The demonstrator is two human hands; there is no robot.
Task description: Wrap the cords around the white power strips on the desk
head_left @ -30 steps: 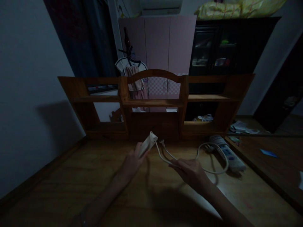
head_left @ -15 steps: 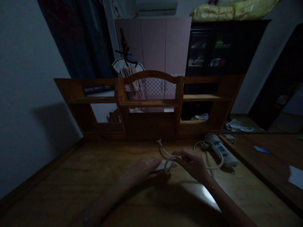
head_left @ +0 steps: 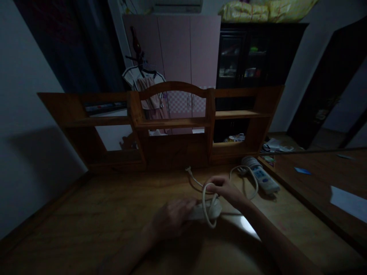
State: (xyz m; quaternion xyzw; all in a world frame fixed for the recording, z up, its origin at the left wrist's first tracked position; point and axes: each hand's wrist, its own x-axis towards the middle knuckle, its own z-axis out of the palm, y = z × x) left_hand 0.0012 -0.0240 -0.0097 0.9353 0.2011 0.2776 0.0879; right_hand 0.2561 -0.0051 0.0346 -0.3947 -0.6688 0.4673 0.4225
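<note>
The loose loop of cord [head_left: 204,204] round the strip [head_left: 197,212] could slip off, we judge, if our pinch eases; the trailing plug [head_left: 188,170] could snag under a sharp pull. Our left hand [head_left: 172,217] grips one end of the strip, low over the desk [head_left: 120,214]; our right hand [head_left: 225,188] pinches the cord near its other end.

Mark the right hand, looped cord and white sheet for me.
Right hand [head_left: 225,188]: head view, back of the hand.
Looped cord [head_left: 204,204]: head view, loop's left side.
White sheet [head_left: 349,203]: head view, visible middle.
</note>
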